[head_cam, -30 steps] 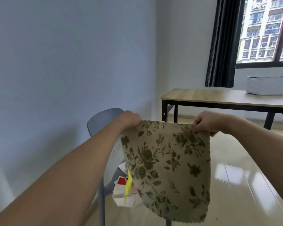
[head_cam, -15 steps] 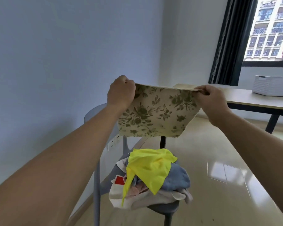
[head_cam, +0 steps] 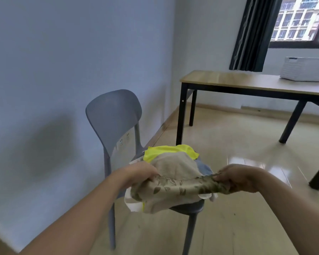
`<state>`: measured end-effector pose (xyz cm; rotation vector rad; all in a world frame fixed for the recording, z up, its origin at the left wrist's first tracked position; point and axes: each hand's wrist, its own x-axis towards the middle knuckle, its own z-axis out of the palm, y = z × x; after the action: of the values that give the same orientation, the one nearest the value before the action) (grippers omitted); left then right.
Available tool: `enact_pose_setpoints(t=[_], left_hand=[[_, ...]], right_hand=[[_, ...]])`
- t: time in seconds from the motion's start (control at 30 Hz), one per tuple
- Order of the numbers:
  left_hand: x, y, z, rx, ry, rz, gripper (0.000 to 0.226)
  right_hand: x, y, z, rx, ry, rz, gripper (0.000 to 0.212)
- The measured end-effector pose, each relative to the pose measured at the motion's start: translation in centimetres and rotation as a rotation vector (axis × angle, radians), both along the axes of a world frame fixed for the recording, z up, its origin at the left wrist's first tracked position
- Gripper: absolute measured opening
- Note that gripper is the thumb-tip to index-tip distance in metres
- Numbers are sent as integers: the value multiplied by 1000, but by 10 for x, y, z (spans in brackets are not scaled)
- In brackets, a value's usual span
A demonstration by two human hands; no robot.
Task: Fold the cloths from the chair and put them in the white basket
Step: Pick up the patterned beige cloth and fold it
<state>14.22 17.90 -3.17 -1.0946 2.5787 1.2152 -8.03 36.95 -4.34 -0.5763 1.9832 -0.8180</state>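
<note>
Both hands, left hand (head_cam: 143, 173) and right hand (head_cam: 237, 178), pinch the flowery cloth (head_cam: 177, 186). It lies over the pile on the chair (head_cam: 114, 116) seat

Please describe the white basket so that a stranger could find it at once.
Look at the dark-curtained window. Below it stands a wooden table with black legs. On its far right end sits the white basket, a low ribbed box and the only thing visible on the tabletop.

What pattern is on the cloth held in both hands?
Beige cloth with a dark green floral and leaf print, its plain back showing too; the head view shows it.
</note>
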Motion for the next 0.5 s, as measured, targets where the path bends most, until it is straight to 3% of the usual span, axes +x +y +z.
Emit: enact_pose_setpoints(t=[0.13, 0.2, 0.3, 0.5], left_hand=[[-21, -27, 1, 32, 193, 250, 19], [-35, -44, -11, 68, 332, 386, 36], [-48, -62, -31, 156, 396, 557, 49], [-64, -88, -76, 240, 363, 641, 26]], right_hand=[[-12, -32, -1, -273, 46, -190, 11], [-17, -49, -1, -371, 63, -242, 11], [-23, -77, -1, -426, 113, -251, 13], [-44, -142, -27, -381, 114, -246, 21]])
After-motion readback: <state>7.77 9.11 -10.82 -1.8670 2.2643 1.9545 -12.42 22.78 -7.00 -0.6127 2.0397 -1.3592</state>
